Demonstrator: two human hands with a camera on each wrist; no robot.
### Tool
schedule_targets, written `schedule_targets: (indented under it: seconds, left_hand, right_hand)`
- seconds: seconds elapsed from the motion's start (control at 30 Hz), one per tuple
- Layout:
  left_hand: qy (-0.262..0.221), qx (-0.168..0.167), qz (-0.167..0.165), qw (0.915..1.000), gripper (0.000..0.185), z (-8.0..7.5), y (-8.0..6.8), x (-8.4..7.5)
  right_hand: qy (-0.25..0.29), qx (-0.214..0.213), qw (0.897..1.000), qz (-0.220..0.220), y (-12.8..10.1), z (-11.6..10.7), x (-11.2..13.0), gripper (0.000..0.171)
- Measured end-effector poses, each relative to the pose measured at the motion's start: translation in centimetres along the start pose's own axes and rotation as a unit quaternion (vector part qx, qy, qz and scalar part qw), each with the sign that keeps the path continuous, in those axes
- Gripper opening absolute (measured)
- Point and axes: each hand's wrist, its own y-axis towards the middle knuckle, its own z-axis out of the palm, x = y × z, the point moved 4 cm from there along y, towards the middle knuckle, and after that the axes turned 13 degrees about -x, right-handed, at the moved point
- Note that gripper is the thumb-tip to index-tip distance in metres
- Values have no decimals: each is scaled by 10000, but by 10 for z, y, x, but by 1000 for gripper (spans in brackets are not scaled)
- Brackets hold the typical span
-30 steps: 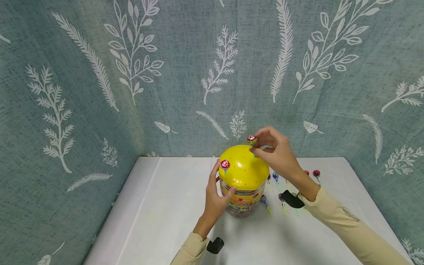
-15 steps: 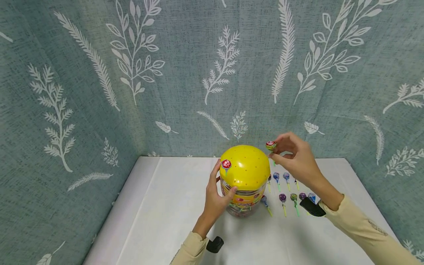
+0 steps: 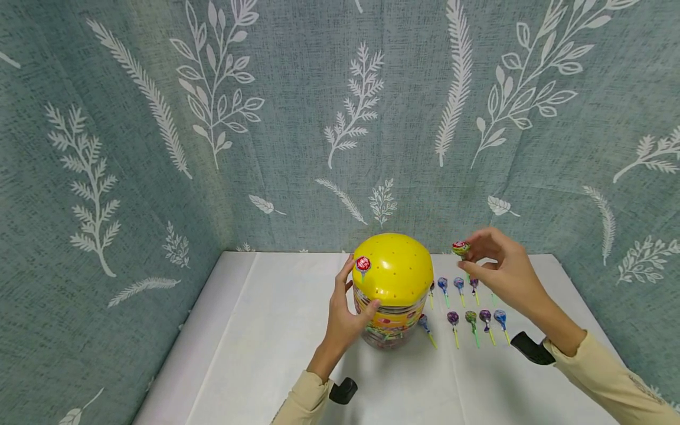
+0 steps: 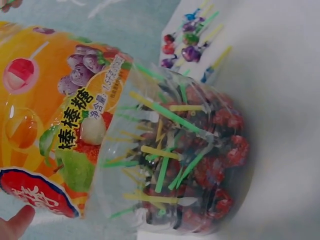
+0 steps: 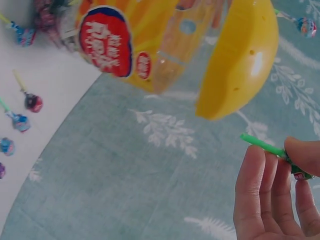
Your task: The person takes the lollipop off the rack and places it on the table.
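Note:
A clear plastic candy jar (image 3: pixel 390 321) with a domed yellow lid (image 3: pixel 395 265) stands upright on the table. The lid is dotted with small holes, and one red-topped lollipop (image 3: pixel 363 264) sticks out of its left side. My left hand (image 3: pixel 344 313) grips the jar by its upper left side, thumb in front. Off to the jar's right, above the table, my right hand (image 3: pixel 502 265) pinches another lollipop (image 3: pixel 461 248) with a red and green wrapper. Its green stick (image 5: pixel 265 145) points toward the lid in the right wrist view. Red-wrapped lollipops (image 4: pixel 212 167) fill the jar's bottom.
Several loose lollipops (image 3: pixel 471 319) lie in two rows on the white table (image 3: pixel 281 330), right of the jar. One blue lollipop (image 3: pixel 425 323) lies close to the jar's base. Patterned green cloth (image 3: pixel 297 118) hangs behind and at both sides.
My right hand has drawn back from above the lid to the right and lower, still pinching the lollipop. More of the loose lollipops show. My left hand stays on the jar.

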Motion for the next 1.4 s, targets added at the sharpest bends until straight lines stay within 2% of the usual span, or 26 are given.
schedule_targets:
  seconds: [0.5, 0.97, 1.2, 1.27, 1.4]
  left_hand:
    - [-254, 154, -121, 9995, 80, -1, 0, 1]
    - [-243, 197, -17, 9995, 81, -2, 1, -2]
    - [-273, 209, 12, 9994, 81, -2, 1, -3]
    - [-296, 233, -5, 9993, 81, -2, 1, -3]
    - [-312, 216, -7, 9993, 80, -3, 1, -3]
  right_hand:
    - [-697, -165, 9969, 329, -27, -33, -39, 33]
    - [-1292, -286, 9864, 978, -53, -57, -95, 34]
    - [-1535, -139, 9697, 1897, -76, -60, -147, 39]
    - [-1670, -118, 9645, 2044, -84, -62, -164, 39]
    - [-1996, -234, 9488, 2439, -96, -63, -197, 35]
